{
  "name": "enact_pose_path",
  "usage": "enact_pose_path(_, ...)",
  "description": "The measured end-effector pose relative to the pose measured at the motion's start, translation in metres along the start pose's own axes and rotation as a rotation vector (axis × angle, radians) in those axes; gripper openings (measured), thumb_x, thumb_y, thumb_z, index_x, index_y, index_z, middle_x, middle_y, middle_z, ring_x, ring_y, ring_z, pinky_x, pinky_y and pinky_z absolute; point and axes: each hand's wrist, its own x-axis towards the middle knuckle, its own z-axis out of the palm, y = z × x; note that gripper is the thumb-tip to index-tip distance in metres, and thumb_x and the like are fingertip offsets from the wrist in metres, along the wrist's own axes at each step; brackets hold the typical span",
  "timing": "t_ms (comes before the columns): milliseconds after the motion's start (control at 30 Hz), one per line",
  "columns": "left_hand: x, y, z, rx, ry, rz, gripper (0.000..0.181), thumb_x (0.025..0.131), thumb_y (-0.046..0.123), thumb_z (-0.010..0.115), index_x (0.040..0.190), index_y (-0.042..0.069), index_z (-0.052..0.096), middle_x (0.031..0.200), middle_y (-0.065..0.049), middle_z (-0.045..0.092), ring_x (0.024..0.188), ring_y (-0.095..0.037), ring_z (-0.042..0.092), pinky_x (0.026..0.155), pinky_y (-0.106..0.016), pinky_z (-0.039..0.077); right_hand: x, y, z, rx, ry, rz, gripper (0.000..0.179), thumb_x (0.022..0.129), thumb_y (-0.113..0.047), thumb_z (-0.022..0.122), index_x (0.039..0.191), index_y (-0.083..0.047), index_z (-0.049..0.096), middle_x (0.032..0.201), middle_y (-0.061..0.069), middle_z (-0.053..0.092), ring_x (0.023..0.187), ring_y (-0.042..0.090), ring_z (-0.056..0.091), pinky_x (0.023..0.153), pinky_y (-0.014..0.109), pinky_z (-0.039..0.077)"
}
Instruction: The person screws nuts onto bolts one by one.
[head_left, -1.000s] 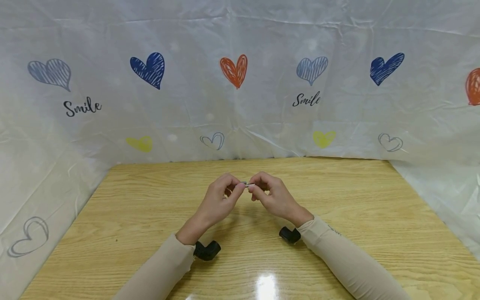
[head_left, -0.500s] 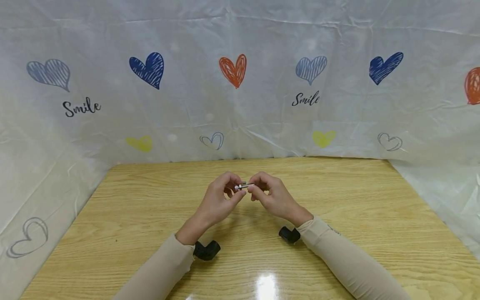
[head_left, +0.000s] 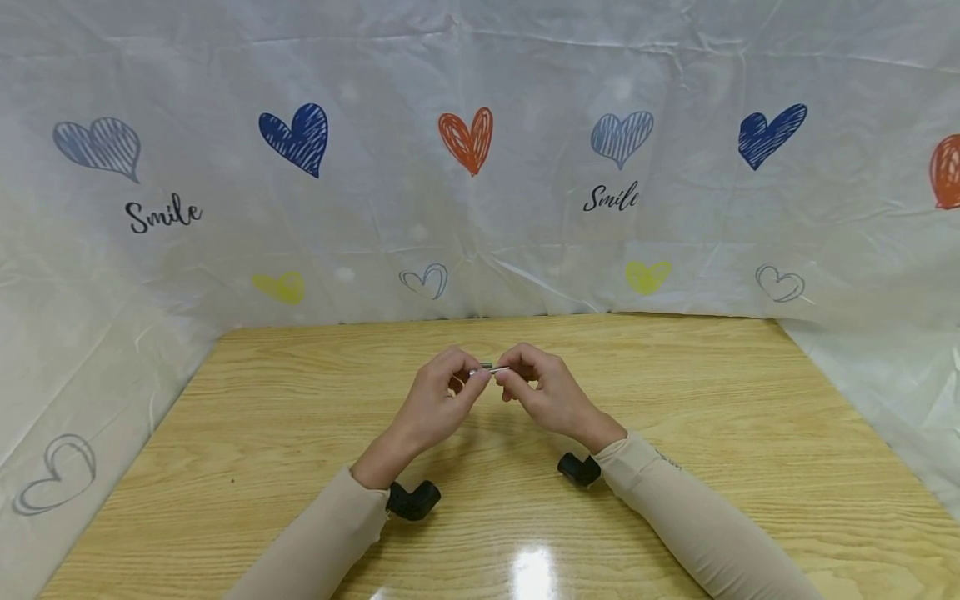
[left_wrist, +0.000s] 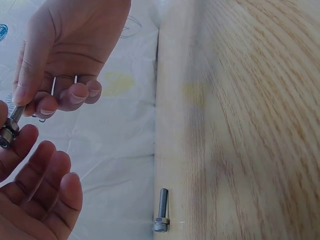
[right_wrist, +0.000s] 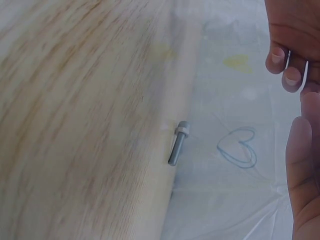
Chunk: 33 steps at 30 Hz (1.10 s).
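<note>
My left hand (head_left: 435,404) and right hand (head_left: 551,400) meet over the far middle of the table, with a small metal bolt (head_left: 499,369) between them. In the left wrist view the right thumb and forefinger pinch the end of the bolt's threaded shank (left_wrist: 17,114). My left thumb and forefinger pinch around the nut (left_wrist: 11,127) near the bolt's head. The other fingers of both hands curl loosely. A second bolt (left_wrist: 163,202), with a nut close to its head, lies on the table; the right wrist view shows this loose bolt (right_wrist: 179,144) too.
The wood-grain table (head_left: 300,467) ends at a white sheet (head_left: 525,83) printed with hearts, which hangs behind and at both sides. A black wrist-worn device (head_left: 415,501) sits by the left wrist and another black device (head_left: 579,469) by the right.
My left thumb dropped away half a second ago, showing the bolt's head and nut, and now covers them again. The right hand keeps its pinch in place. The loose bolt stays put.
</note>
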Motion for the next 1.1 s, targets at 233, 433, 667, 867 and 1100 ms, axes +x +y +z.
enact_pose_path(233,0.000,0.001,-0.001,-0.010,-0.008,-0.038,0.015,0.093,0.028,0.065,0.098,0.015,0.062,0.089,0.005,0.058,0.078,-0.014,0.055,0.066,-0.032,0.050,0.000,0.020,0.002,0.011,0.003,-0.007,0.004,0.097,-0.012,0.057,0.099,-0.010,0.060,0.084,0.004,0.063,0.067,0.017,0.062,0.055,0.029,0.047)
enact_pose_path(433,0.001,0.001,-0.001,-0.028,0.011,0.011,0.021,0.086,0.009,0.072,0.100,0.009,0.057,0.091,0.002,0.059,0.076,-0.011,0.056,0.063,-0.030,0.049,0.000,0.022,0.002,0.007,0.007,-0.037,0.005,0.097,-0.015,0.057,0.099,-0.012,0.060,0.083,0.002,0.062,0.066,0.015,0.062,0.052,0.029,0.046)
enact_pose_path(667,0.001,0.000,-0.001,-0.023,0.030,0.035,0.015,0.088,0.009,0.070,0.093,0.012,0.056,0.088,0.003,0.058,0.074,-0.011,0.054,0.061,-0.030,0.048,0.000,0.021,0.002,0.007,0.007,-0.004,0.004,0.096,-0.010,0.058,0.099,-0.009,0.060,0.083,-0.001,0.062,0.066,0.020,0.062,0.054,0.028,0.046)
enact_pose_path(867,0.002,0.000,0.000,-0.005,0.031,0.009,0.007,0.095,0.018,0.062,0.091,0.014,0.059,0.087,0.004,0.058,0.073,-0.011,0.053,0.062,-0.034,0.048,0.000,0.002,-0.001,0.011,-0.006,0.014,0.006,0.096,-0.003,0.055,0.099,0.002,0.059,0.082,0.005,0.062,0.067,0.030,0.062,0.054,0.027,0.046)
enact_pose_path(1100,0.001,-0.001,-0.001,0.018,0.012,-0.003,0.016,0.099,0.024,0.056,0.086,0.018,0.062,0.083,0.008,0.056,0.073,-0.011,0.051,0.066,-0.031,0.047,0.000,-0.013,-0.002,0.008,-0.010,-0.005,0.006,0.096,-0.001,0.055,0.098,0.004,0.058,0.081,0.006,0.061,0.067,0.034,0.061,0.054,0.027,0.045)
